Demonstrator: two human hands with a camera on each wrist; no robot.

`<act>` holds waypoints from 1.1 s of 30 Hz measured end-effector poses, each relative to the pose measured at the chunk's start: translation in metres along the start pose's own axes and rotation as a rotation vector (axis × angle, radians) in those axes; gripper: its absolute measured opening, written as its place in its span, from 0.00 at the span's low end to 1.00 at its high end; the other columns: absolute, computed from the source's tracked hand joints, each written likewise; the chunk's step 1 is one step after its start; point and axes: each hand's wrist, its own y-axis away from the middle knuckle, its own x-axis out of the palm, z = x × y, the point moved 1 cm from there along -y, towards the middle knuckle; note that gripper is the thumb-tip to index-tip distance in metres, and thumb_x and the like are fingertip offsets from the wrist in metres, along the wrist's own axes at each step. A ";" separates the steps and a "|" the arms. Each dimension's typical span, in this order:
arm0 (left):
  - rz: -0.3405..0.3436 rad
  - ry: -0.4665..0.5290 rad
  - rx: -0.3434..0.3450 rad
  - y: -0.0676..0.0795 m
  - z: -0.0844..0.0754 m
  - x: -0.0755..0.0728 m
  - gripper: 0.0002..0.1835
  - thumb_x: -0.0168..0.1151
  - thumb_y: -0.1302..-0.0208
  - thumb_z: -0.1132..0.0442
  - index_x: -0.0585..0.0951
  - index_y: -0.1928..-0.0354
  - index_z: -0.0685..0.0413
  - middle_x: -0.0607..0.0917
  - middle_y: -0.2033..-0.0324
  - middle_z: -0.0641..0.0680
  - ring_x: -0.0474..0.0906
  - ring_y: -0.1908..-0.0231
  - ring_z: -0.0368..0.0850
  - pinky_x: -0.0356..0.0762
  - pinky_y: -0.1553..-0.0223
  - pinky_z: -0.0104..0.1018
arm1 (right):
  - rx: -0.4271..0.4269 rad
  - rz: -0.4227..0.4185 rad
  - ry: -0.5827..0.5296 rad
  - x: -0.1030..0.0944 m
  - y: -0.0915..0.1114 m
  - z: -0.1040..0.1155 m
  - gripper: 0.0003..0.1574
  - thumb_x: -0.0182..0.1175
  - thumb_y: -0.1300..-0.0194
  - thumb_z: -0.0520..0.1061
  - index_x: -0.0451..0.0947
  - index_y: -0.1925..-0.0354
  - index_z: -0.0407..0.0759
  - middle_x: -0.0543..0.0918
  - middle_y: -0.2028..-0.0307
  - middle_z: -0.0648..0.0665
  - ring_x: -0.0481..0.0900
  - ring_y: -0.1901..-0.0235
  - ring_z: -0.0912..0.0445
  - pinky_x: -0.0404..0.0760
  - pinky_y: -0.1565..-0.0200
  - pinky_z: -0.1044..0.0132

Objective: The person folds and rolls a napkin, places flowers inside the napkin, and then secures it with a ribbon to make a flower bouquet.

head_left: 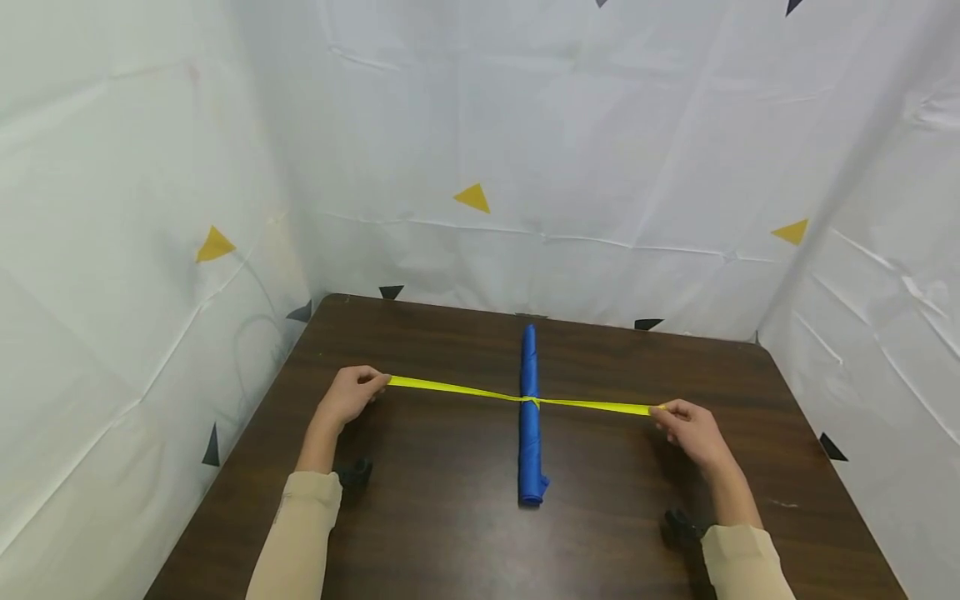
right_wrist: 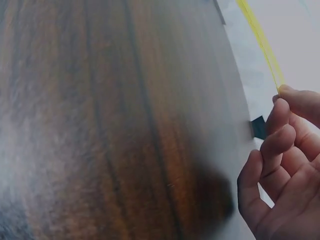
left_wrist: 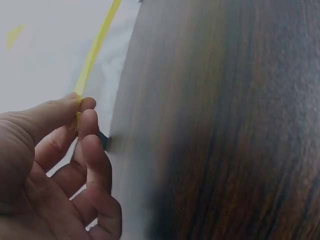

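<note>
A blue rolled cloth (head_left: pixel 530 450) lies lengthwise on the dark wooden table, one loose corner sticking out at its near end. Around its middle goes a yellow ribbon (head_left: pixel 450 387), crossed or knotted on top of the roll and stretched out to both sides. My left hand (head_left: pixel 352 393) pinches one ribbon end between thumb and fingertip; the left wrist view shows the yellow strip (left_wrist: pixel 92 62) running up from that pinch. On the other side, my right hand (head_left: pixel 693 429) pinches the opposite end, and the strip (right_wrist: pixel 262 42) rises from its thumb and finger in the right wrist view.
The brown table (head_left: pixel 435 533) has white sheeting (head_left: pixel 570 150) hung behind it and at both sides, with yellow and black triangles on it. Dark wrist devices (head_left: pixel 354 472) sit under both wrists, just past the beige sleeves (head_left: pixel 300 533).
</note>
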 end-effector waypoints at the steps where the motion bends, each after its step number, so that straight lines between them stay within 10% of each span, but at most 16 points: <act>1: 0.001 -0.003 -0.010 0.000 0.001 0.000 0.19 0.63 0.20 0.46 0.89 0.52 0.56 0.86 0.56 0.57 0.79 0.58 0.51 0.76 0.56 0.41 | 0.002 -0.008 0.003 0.001 0.000 -0.001 0.30 0.63 0.21 0.60 0.81 0.48 0.31 0.83 0.66 0.50 0.76 0.69 0.59 0.79 0.63 0.64; 33: 0.034 -0.064 -0.095 0.025 0.004 -0.001 0.17 0.60 0.18 0.51 0.88 0.51 0.58 0.86 0.53 0.58 0.78 0.58 0.51 0.75 0.58 0.41 | 0.050 -0.134 0.018 0.021 0.015 -0.001 0.29 0.63 0.20 0.58 0.83 0.46 0.32 0.87 0.67 0.52 0.76 0.68 0.57 0.76 0.65 0.62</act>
